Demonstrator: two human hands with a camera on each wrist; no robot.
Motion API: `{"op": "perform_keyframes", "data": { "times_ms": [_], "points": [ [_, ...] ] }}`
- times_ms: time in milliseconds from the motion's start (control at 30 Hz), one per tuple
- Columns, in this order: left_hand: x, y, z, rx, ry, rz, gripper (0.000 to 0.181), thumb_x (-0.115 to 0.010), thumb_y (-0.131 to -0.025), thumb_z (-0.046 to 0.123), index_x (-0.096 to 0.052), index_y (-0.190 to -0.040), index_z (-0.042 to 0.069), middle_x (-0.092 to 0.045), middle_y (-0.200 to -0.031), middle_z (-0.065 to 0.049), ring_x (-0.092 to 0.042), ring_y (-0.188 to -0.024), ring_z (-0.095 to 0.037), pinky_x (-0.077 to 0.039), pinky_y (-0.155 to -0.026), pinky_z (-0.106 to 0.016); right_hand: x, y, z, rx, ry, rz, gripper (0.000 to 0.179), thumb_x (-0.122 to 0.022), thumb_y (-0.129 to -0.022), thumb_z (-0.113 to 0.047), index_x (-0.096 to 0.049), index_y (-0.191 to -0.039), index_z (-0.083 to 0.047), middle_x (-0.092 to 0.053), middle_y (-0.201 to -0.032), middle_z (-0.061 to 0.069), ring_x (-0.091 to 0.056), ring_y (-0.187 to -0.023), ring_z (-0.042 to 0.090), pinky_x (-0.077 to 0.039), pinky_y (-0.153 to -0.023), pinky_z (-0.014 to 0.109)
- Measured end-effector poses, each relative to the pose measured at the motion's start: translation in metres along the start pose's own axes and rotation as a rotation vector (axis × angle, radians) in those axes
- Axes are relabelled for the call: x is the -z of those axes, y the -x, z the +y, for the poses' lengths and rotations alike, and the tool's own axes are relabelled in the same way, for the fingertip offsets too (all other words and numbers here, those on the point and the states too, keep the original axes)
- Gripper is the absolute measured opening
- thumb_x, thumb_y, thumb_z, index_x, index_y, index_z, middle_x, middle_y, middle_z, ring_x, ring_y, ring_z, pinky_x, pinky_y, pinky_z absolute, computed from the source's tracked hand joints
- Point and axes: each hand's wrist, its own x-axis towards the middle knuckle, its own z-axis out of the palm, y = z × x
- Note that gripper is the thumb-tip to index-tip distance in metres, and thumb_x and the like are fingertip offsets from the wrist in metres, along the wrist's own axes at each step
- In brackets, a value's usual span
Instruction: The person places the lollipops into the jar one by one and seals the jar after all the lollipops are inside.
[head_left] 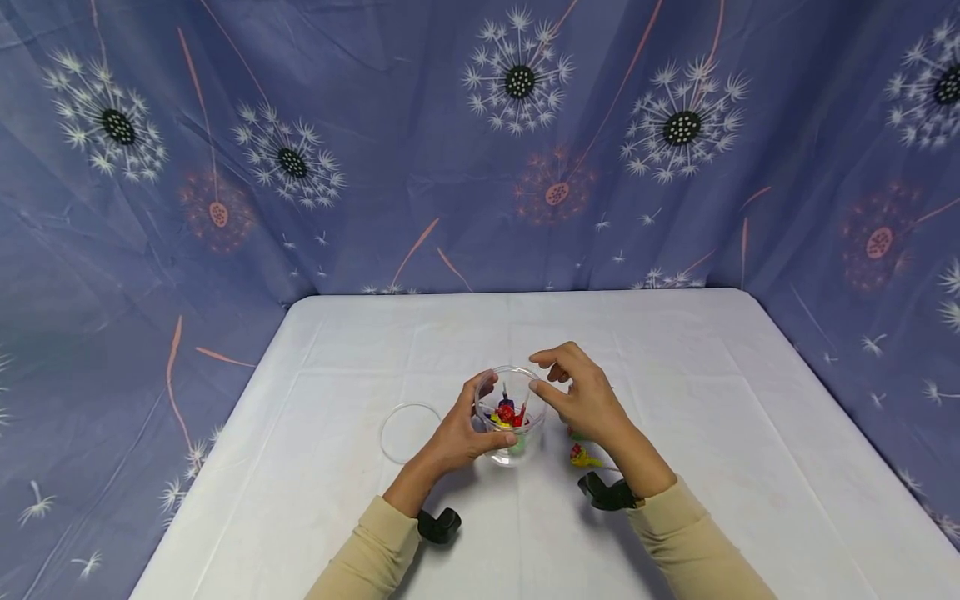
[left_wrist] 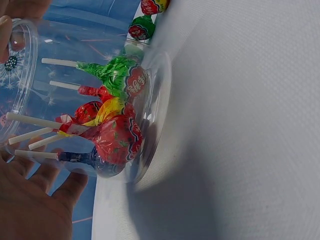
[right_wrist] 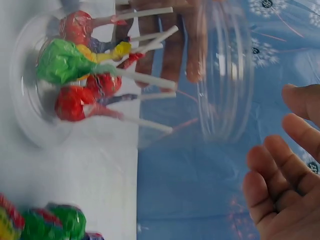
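Note:
A clear plastic jar (head_left: 510, 457) is gripped round its side by my left hand (head_left: 453, 435), thumb on the near wall and fingers behind. Inside, several wrapped lollipops stand heads down with white sticks up, among them a green lollipop (left_wrist: 115, 77), a red lollipop (left_wrist: 117, 140) and a dark blue lollipop (left_wrist: 107, 165). My right hand (head_left: 588, 404) hovers at the right of the jar's rim, fingers loosely bent and apart, holding nothing. In the right wrist view, a gap separates its fingertips from the rim (right_wrist: 225, 75).
More lollipops lie on the white table just right of the jar, a yellow and red lollipop (head_left: 581, 456) and green lollipops (right_wrist: 65, 220) among them. A clear round lid (head_left: 408, 432) lies flat to the left. Behind the table hangs a blue dandelion-print cloth (head_left: 420, 167).

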Motion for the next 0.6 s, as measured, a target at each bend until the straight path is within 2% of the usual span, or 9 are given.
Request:
{"op": "perform_keyframes", "data": {
  "times_ms": [133,333,467,567,600],
  "points": [
    [-0.001,0.000,0.000,0.008,-0.008,0.000,0.093,-0.081,-0.073,0.037,-0.022,-0.145,0.035,-0.032,-0.152,0.006,-0.031,-0.142,-0.020,-0.025,-0.116,-0.048,0.012,0.010,0.001,-0.029,0.005,0.015,0.035,-0.073,-0.082,-0.013,-0.061,-0.115,-0.014,-0.061,-0.103,0.004,-0.059,-0.080,0.011,-0.054,-0.072,0.033],
    [-0.001,-0.001,0.000,0.008,-0.006,0.000,0.094,-0.081,-0.074,0.028,-0.021,-0.146,0.032,-0.031,-0.154,0.004,-0.029,-0.143,-0.020,-0.023,-0.117,-0.047,0.023,0.032,0.012,-0.060,0.044,0.019,0.039,-0.074,-0.081,-0.012,-0.059,-0.117,-0.014,-0.064,-0.103,0.001,-0.059,-0.075,0.006,-0.052,-0.067,0.026],
    [0.003,0.006,0.020,0.008,0.008,-0.019,0.092,-0.079,-0.076,0.020,-0.021,-0.148,0.021,-0.030,-0.154,-0.005,-0.028,-0.143,-0.025,-0.023,-0.117,-0.048,0.027,0.047,0.020,-0.132,0.063,-0.011,0.038,-0.073,-0.081,-0.013,-0.059,-0.116,-0.016,-0.066,-0.105,-0.001,-0.059,-0.076,0.002,-0.050,-0.066,0.024],
    [0.006,0.011,0.035,0.011,0.014,-0.031,0.090,-0.078,-0.077,0.019,-0.022,-0.147,0.016,-0.030,-0.154,-0.009,-0.028,-0.143,-0.028,-0.024,-0.116,-0.047,0.028,0.058,0.026,-0.151,0.084,-0.014,0.036,-0.073,-0.081,-0.012,-0.060,-0.114,-0.017,-0.067,-0.106,0.000,-0.058,-0.075,0.000,-0.050,-0.065,0.023],
    [0.006,0.011,0.036,0.011,0.015,-0.031,0.090,-0.078,-0.077,0.019,-0.022,-0.147,0.017,-0.030,-0.154,-0.009,-0.028,-0.143,-0.028,-0.024,-0.116,-0.047,0.028,0.061,0.028,-0.149,0.093,-0.013,0.036,-0.074,-0.080,-0.012,-0.060,-0.113,-0.017,-0.067,-0.105,0.001,-0.058,-0.075,-0.001,-0.049,-0.065,0.022]
  ]
}}
